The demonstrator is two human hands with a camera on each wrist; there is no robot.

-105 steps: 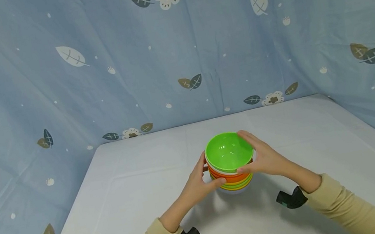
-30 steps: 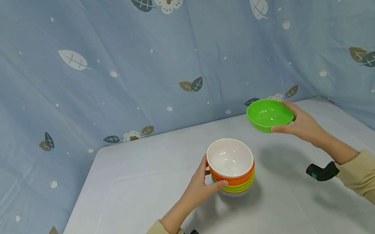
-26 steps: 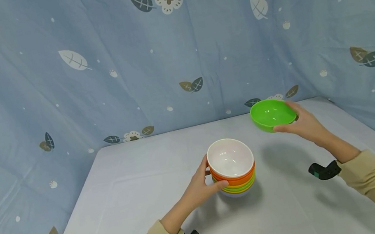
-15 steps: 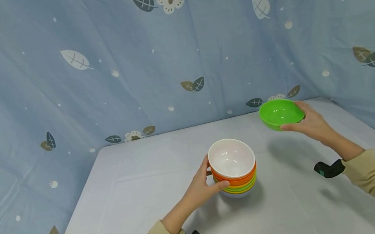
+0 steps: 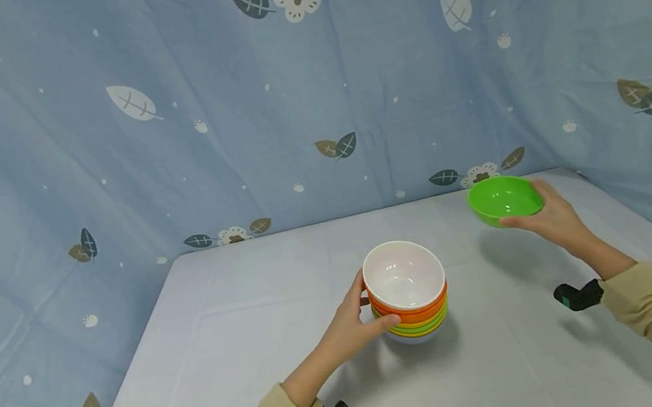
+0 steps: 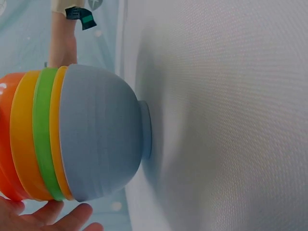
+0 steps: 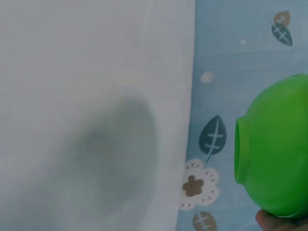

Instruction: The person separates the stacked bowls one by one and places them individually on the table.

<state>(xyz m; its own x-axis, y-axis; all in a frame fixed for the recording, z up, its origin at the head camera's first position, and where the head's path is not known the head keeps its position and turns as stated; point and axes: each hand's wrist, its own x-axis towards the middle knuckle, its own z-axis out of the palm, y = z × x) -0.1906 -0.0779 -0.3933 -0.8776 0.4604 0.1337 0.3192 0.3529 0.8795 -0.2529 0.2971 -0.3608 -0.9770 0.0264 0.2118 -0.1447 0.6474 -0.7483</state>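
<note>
A nested stack of bowls stands upright in the middle of the table. Its top bowl is white inside; orange, yellow and green rims show below. At the bottom, a blue-grey bowl rests on its foot in the left wrist view. My left hand grips the stack from the left, thumb in front and fingers at the far side. Farther back and to the right, my right hand holds a bright green bowl by its right side. That bowl hangs above the table, with its shadow below.
The white-covered table reaches back to a blue patterned curtain, which also runs along both sides. Black wrist-worn devices project from under both sleeves.
My right hand has lifted the green bowl off the stack, baring the white bowl, and carried it right and back. Lately it drifts farther right and slightly lower. My left hand stays on the stack.
</note>
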